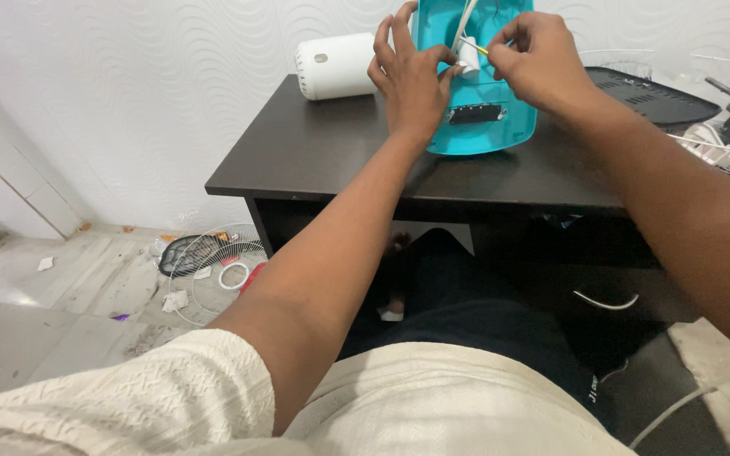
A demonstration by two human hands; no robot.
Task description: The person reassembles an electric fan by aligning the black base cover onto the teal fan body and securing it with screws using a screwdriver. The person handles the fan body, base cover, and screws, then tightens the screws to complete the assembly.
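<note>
Head view, from left to right: a white cylinder (335, 66) lies far left on the dark table (314, 152). The left hand (407, 80) pinches a small white part (467, 61) on the teal housing (487, 127). The right hand (536, 61) grips a thin yellow wire (473, 46) beside it.

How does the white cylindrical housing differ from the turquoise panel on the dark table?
The white cylindrical housing lies untouched on its side, left of the hands; the turquoise panel is flat, with both hands on it. The housing is rounded and vented at its end; the panel is shallow, with a dark slot. Both rest on the dark table.
</note>
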